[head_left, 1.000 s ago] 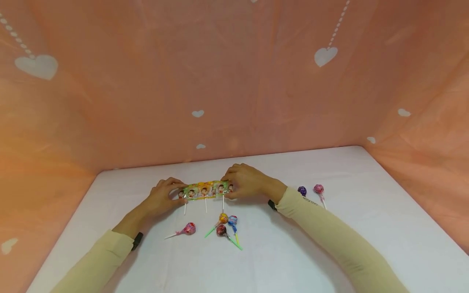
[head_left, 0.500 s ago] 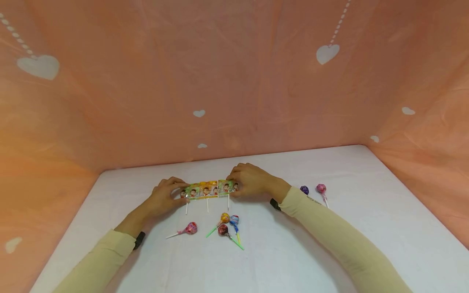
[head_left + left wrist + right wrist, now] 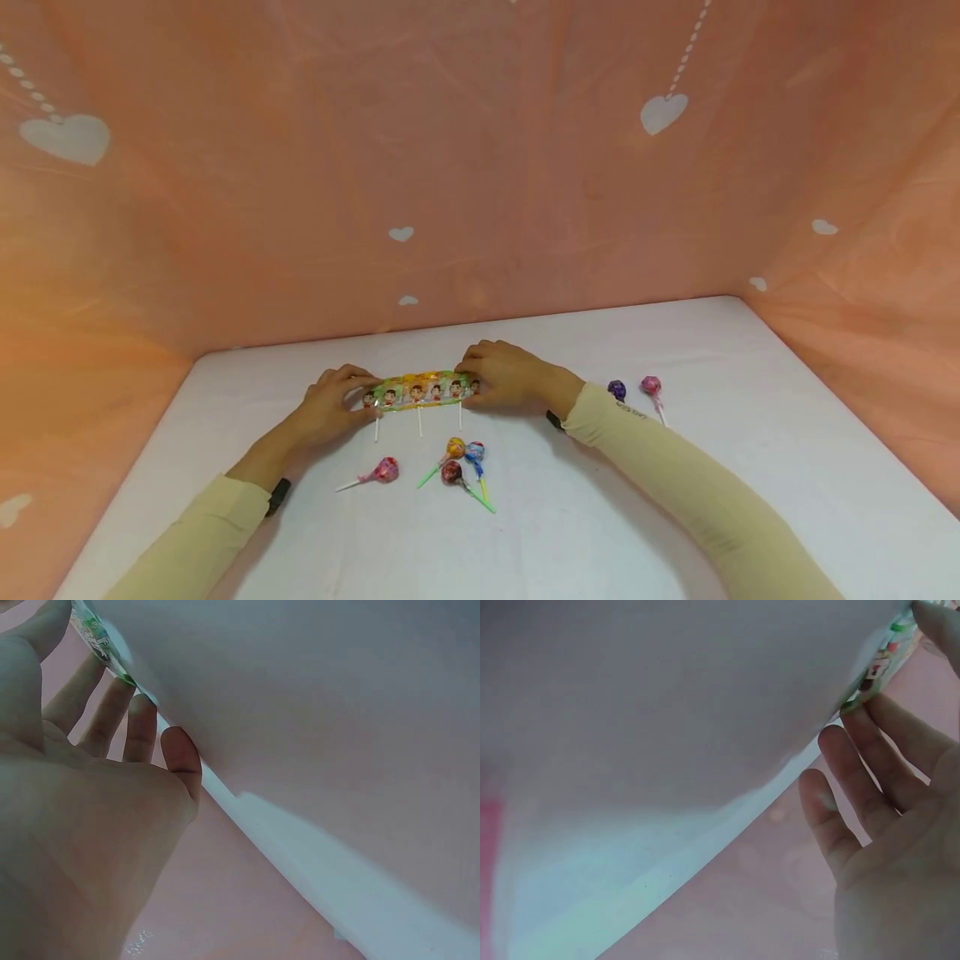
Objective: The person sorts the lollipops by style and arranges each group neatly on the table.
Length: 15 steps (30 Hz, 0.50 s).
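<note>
Three flat lollipops in printed cartoon wrappers lie in a row on the white table, white sticks toward me: a left green one (image 3: 391, 397), a middle orange one (image 3: 417, 392) and a right green one (image 3: 455, 387). My left hand (image 3: 328, 406) pinches the left green lollipop by its wrapper, thumb at the near edge and fingers at the far edge. In the same way my right hand (image 3: 512, 375) holds the right green lollipop, covering its outer end. Both wrist views show only a sliver of green wrapper at the fingertips.
Nearer me lie round lollipops: a pink one (image 3: 386, 470), then a yellow one (image 3: 455, 448), a blue one (image 3: 476, 452) and a dark red one (image 3: 452, 472) close together. Beyond my right forearm are a purple one (image 3: 617, 389) and a pink-wrapped lollipop (image 3: 651, 386). An orange curtain (image 3: 480, 208) stands behind.
The right hand first slid the right green lollipop slightly away from the orange one, opening a narrow gap, then brought it back left; the gap no longer shows. The left hand keeps its hold.
</note>
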{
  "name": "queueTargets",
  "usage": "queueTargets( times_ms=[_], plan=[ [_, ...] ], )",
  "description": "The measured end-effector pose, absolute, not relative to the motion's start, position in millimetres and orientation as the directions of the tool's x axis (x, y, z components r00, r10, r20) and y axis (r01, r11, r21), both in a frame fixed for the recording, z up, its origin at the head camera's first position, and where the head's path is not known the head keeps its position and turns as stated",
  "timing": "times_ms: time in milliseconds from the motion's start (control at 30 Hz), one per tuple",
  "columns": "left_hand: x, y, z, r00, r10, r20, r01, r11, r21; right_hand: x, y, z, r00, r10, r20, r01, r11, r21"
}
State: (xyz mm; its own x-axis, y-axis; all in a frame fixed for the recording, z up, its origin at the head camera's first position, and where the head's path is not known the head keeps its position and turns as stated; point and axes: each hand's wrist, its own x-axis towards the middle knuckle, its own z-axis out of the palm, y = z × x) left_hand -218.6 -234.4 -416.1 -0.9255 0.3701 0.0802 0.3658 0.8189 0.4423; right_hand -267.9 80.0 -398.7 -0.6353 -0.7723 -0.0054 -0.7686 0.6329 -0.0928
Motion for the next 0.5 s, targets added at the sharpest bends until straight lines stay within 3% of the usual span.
queueTargets(
  times_ms=[500],
  plan=[
    [-218,-231,-419,-0.925,0.372,0.074,0.364,0.814,0.453,-259,97,-400,-0.682,-0.73,0.036,-0.729,0.675,-0.119]
  ],
)
